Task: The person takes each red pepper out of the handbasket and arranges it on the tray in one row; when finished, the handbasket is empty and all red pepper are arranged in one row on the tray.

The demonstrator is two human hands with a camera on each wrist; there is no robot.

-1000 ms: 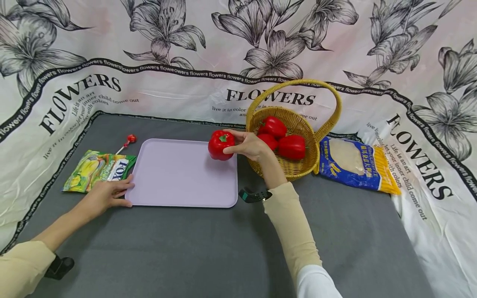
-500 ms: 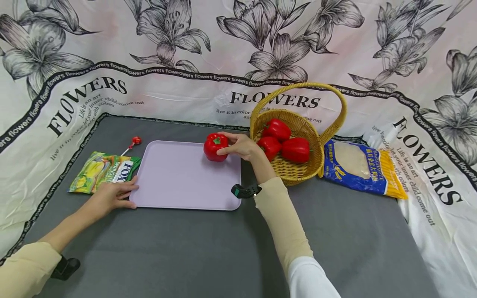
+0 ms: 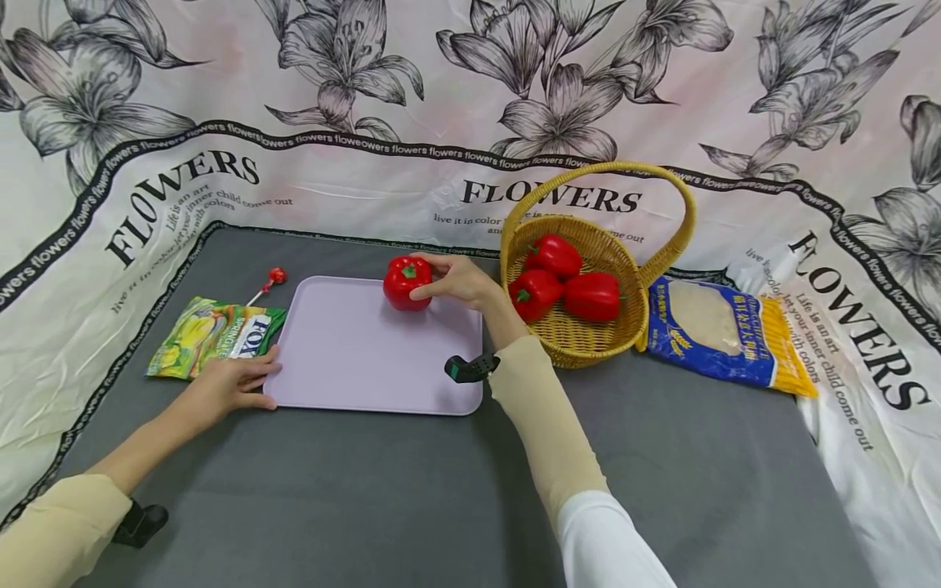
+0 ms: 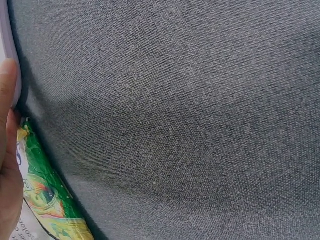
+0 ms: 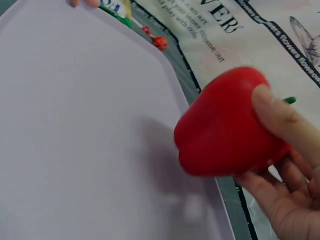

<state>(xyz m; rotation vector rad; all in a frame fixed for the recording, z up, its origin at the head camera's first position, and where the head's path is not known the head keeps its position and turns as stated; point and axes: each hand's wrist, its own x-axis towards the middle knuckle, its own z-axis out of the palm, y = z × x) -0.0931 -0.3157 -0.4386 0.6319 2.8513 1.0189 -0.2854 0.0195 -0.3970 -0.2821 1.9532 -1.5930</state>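
Observation:
My right hand pinches a red bell pepper between thumb and fingers, over the far right part of a lilac rectangular tray. In the right wrist view the bell pepper lies tilted in the grip, its green stem partly behind the thumb, and its shadow falls on the tray. My left hand rests against the tray's near left corner, fingers extended to the left edge. The left wrist view catches the thumb against the rim; most of that hand is out of frame.
Right of the tray, a yellow wicker basket with a tall handle holds 3 more red peppers. A blue-and-yellow packet lies beyond it. Left of the tray lie a green-yellow FOX'S bag and a red lollipop.
The right hand has carried the red bell pepper leftward over the tray, away from the basket. The left hand stays at the tray's corner, and the whole view has shifted slightly.

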